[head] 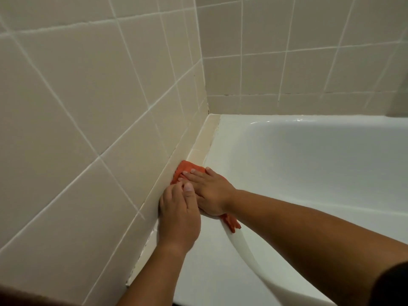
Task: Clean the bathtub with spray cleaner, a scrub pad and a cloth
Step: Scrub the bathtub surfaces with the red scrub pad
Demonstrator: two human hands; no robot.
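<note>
Beige tiled walls (88, 107) with white grout meet in a corner at the far left end of the white bathtub (309, 173). The tub's basin fills the right side, and its broad glossy rim runs along the left wall toward the near edge. Between that rim and the wall lies a narrow cream ledge (205, 138), with dark specks in the seam near the far corner.

Two bare forearms reach in from the near edge. The one from the right shows a bit of dark sleeve (393, 286).

The right hand (209, 191) lies palm down on the cloth, its fingers (194, 173) straight and close together, pointing at the wall and pressing flat.

The left hand (178, 215) sits just beside it on the near side, touching it. Its thumb (188, 187) points up along the ledge and its fingers are curled against the foot of the wall at the cloth's near edge; whether they pinch the fabric cannot be told.

The orange cloth (187, 167) lies across the ledge and the tub's rim along the left wall. Most of it is under the right hand, a bunched end shows beyond the fingertips, and a loose corner pokes out below the right wrist.
</note>
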